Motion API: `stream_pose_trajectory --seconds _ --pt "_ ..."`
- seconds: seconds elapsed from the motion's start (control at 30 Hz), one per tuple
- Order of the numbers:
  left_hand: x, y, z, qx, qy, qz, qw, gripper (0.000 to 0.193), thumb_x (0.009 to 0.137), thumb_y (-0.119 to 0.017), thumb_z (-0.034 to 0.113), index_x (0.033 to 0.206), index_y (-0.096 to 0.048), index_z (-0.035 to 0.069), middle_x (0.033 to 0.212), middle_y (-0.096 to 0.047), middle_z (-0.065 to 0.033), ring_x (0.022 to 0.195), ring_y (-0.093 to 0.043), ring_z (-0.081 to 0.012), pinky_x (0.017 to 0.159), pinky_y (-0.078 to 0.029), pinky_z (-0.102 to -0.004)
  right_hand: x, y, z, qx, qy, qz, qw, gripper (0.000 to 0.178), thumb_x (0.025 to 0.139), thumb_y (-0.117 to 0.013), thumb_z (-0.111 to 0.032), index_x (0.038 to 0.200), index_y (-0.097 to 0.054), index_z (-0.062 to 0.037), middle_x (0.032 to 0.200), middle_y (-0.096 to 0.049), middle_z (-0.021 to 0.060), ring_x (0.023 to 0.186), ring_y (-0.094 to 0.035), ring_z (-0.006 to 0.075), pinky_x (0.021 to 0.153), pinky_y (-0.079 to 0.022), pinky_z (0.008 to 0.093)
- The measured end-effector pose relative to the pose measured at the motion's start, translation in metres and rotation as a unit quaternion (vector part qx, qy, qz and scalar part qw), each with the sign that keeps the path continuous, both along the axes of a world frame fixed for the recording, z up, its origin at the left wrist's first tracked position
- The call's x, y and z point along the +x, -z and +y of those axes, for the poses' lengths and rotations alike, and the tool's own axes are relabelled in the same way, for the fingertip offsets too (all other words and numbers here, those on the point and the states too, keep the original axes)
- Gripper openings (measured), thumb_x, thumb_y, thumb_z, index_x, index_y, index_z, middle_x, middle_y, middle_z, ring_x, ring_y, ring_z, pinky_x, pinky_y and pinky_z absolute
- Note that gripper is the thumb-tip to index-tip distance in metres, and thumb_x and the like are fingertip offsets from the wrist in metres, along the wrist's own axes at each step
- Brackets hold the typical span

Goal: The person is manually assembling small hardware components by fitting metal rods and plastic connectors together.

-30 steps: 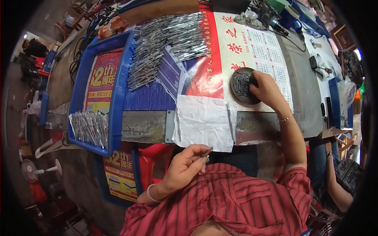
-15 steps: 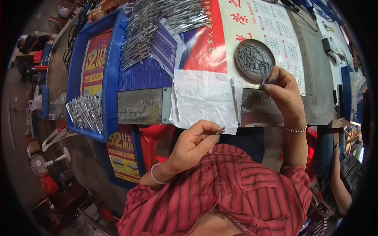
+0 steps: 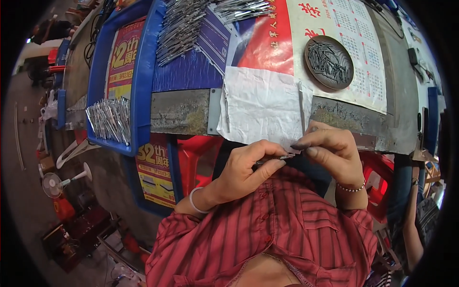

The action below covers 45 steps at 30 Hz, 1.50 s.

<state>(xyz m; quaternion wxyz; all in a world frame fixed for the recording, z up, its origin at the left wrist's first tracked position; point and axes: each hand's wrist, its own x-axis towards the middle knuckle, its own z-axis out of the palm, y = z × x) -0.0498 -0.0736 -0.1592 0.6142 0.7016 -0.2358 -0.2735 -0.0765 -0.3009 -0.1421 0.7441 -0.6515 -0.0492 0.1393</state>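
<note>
My left hand [image 3: 251,170] pinches a small slim metal piece [image 3: 287,157] between thumb and forefinger; its tip points right. Close beside that tip, at the table's near edge, is my right hand [image 3: 334,152]. Its thumb and forefinger are drawn together, and whatever is between them is too small to make out. Beyond both hands a crumpled white sheet [image 3: 263,103] hangs a little over the edge, with a thin metal rod [image 3: 302,107] lying along its right side. A round dish [image 3: 345,82] of short dark metal pins stands farther right.
On the left, a blue tray [image 3: 142,79] holds a bundle of slim metal pieces [image 3: 109,122]. Heaps of similar pieces [image 3: 179,31] lie at the back. A calendar poster [image 3: 370,57] covers the right part of the table. Red stools [image 3: 198,160] stand below, and another person's arm [image 3: 411,217] shows at far right.
My right hand has come from the dish's rim down and left to my left hand. The left hand keeps its pinch on the metal piece. The whole view has shifted slightly.
</note>
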Motion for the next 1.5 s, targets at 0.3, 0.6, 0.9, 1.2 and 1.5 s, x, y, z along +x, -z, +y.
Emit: stream_pose_trajectory --seconds 0.3,0.6,0.9,1.2,1.5 --pt "0.0 0.0 0.001 -0.006 0.01 -0.067 0.998 0.015 0.086 -0.062 0.005 0.101 -0.059 0.0 0.088 -0.063 -0.009 0.074 -0.063 -0.0182 0.064 -0.049 -0.0271 -0.008 0.0 0.008 0.1 0.027 0.07 0.992 0.016 0.082 -0.055 0.004 0.098 -0.054 0.0026 0.089 -0.055 0.003 0.082 -0.05 0.0078 0.071 -0.041 0.0217" --pt "0.002 0.001 0.001 -0.018 0.006 -0.083 0.996 0.014 0.086 -0.062 0.004 0.099 -0.059 0.0 0.084 -0.062 -0.0092 0.07 -0.062 -0.0194 0.061 -0.047 -0.0277 -0.006 -0.001 0.01 0.098 0.016 0.104 0.99 0.017 0.079 -0.054 0.007 0.095 -0.052 0.0004 0.086 -0.05 0.0006 0.079 -0.046 0.0059 0.07 -0.039 0.02" --pt "0.0 0.014 0.001 -0.024 -0.012 -0.219 0.975 0.016 0.082 -0.065 0.004 0.096 -0.059 0.0 0.079 -0.059 -0.0098 0.066 -0.061 -0.0242 0.056 -0.047 -0.031 -0.007 0.0 0.016 0.098 0.023 0.118 0.988 0.02 0.078 -0.054 0.007 0.096 -0.049 -0.0012 0.083 -0.051 0.0019 0.075 -0.048 0.0077 0.067 -0.041 0.0222" --pt "-0.001 0.008 0.008 -0.03 -0.043 -0.244 0.968 0.019 0.079 -0.066 0.0 0.096 -0.059 -0.001 0.081 -0.062 -0.0113 0.067 -0.063 -0.0246 0.057 -0.048 -0.0317 -0.019 0.004 0.021 0.031 0.093 0.08 0.992 0.02 0.08 -0.055 0.007 0.095 -0.045 -0.0019 0.084 -0.05 0.0012 0.076 -0.048 0.0062 0.069 -0.041 0.0212" --pt "-0.005 0.01 0.011 -0.036 -0.024 -0.083 0.996 0.014 0.085 -0.064 0.004 0.098 -0.06 0.0 0.084 -0.064 -0.0102 0.071 -0.065 -0.0212 0.061 -0.049 -0.0282 -0.017 0.005 0.027 0.083 0.074 0.06 0.992 0.024 0.079 -0.059 0.006 0.096 -0.045 -0.0028 0.087 -0.053 0.0028 0.077 -0.047 0.0067 0.07 -0.039 0.0215"
